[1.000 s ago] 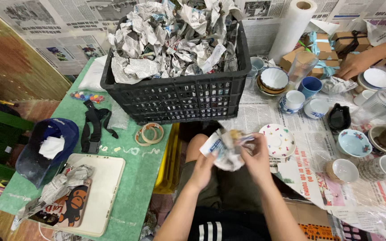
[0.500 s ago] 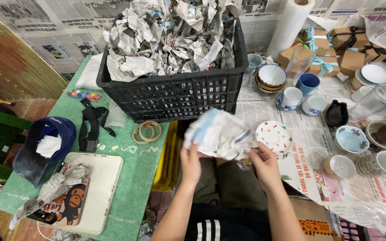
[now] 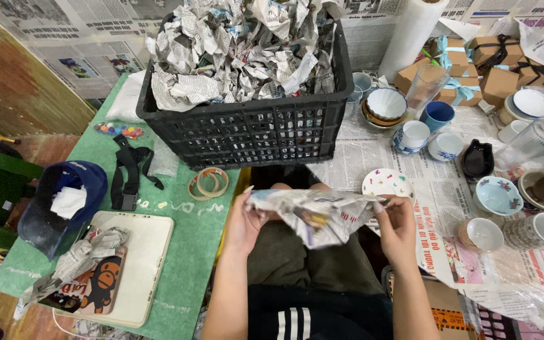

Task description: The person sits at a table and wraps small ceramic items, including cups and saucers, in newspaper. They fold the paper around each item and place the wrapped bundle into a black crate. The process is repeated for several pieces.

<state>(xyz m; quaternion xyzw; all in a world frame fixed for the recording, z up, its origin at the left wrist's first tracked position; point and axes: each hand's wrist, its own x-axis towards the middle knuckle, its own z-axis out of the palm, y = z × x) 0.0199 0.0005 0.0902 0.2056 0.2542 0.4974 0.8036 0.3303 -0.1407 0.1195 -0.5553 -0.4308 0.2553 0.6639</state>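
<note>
Landmark: black plastic crate [image 3: 253,132], heaped with crumpled newspaper [image 3: 240,50]; every place below is given from it.
Item in hand: crumpled newspaper sheet [image 3: 313,214], held in the air on the near side of the crate, over the person's lap.
Left hand: left hand [image 3: 245,221] at the sheet's left end, fingers closed on the paper.
Right hand: right hand [image 3: 398,228] at the sheet's right end, fingers pinched on its edge; whether anything is wrapped inside cannot be told.
Long axis: the sheet runs left to right, roughly parallel to the crate's near wall, ends pointing to either hand, loose folds sagging in the middle towards the lap.
Right of crate: white plate with coloured specks [image 3: 388,184] just beyond the right hand, on newspaper spread over the bench [image 3: 373,151]; cups, bowls and a blue mug [image 3: 437,115] further right; brown gift boxes [image 3: 473,75] behind them.
Left of crate: rolls of tape [image 3: 208,183] on a green mat [image 3: 184,252]; blue cap [image 3: 64,195] and white tablet [image 3: 136,264] further left.
Risk, paper: judged liable to tear in the middle if the hands pull apart, the sheet being thin and already creased.
Risk, crockery: the right elbow or a trailing fold could, in my judgement, sweep the speckled plate or a nearby cup, the crockery standing close together.
</note>
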